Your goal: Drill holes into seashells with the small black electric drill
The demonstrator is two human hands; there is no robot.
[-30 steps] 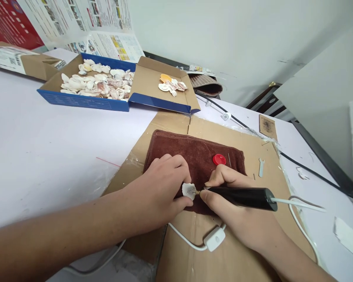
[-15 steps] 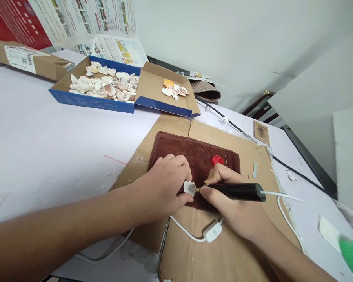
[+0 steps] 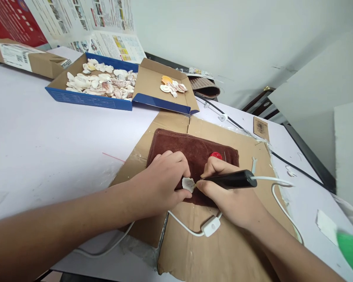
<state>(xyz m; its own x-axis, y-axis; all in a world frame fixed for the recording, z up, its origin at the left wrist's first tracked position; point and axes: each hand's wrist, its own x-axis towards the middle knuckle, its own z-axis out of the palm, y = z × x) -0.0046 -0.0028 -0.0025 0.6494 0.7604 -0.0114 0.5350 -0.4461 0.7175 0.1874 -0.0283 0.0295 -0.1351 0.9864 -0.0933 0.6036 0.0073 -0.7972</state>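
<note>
A small white seashell [image 3: 188,184] with dark specks is pinched between the thumb and fingers of my left hand [image 3: 164,184]. My right hand [image 3: 228,196] grips a black corded rotary tool [image 3: 233,179] like a pen. Its thin brass-coloured tip points left and meets the shell's right edge; whether it touches I cannot tell. Both hands are over a folded brown cloth [image 3: 176,143]. Just beyond my right fingers lies a red cap [image 3: 216,155], partly hidden, with a thin metal pin [image 3: 225,156] beside it.
Flattened cardboard [image 3: 194,250] lies under the cloth. An inline switch [image 3: 211,226] sits on the tool's white cord near me. A blue box [image 3: 91,101] of seashells stands at the back left, more shells [image 3: 173,87] on its flap. A small wrench [image 3: 254,164] lies right.
The tool's rear end has swung upward and a little left, its cord bending with it. The shell stays in my left hand, slightly turned. The whole view has shifted slightly.
</note>
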